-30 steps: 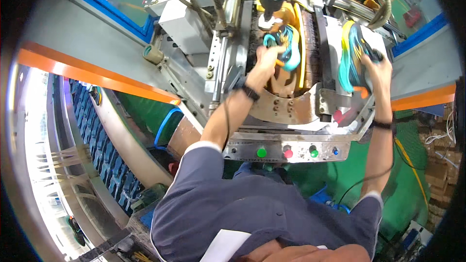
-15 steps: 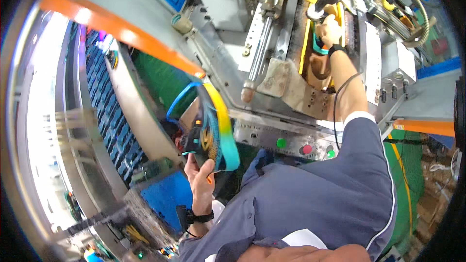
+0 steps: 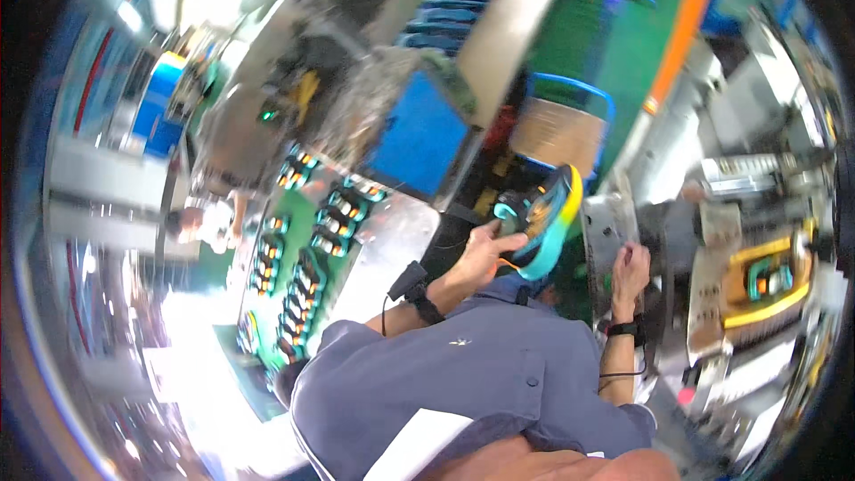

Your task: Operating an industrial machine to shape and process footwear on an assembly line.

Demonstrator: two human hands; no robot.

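My left hand [image 3: 485,254] grips a sneaker [image 3: 554,223] with a dark upper and a yellow-to-turquoise sole, thumb along its side. The shoe is held tilted in front of my body. My right hand [image 3: 631,274] is over the machine's control panel [image 3: 608,230], fingers curled together, with nothing seen in them. Whatever lies on the panel under that hand is hidden. Farther right, another shoe [image 3: 769,280] in turquoise and black sits in the machine's cavity between yellow-edged sides [image 3: 766,307].
At left, a green-topped table [image 3: 334,272] carries rows of shoes [image 3: 298,307]. A blue-topped box [image 3: 419,138] stands beyond it, beside a conveyor with dark blue slats [image 3: 463,0]. A blue-framed cart [image 3: 561,129] and an orange rail [image 3: 681,36] are ahead. Much is blurred.
My view has swung left, bringing the table of shoes in. My right hand has left the machine's cavity and come back to the panel. My left hand still holds the sneaker.
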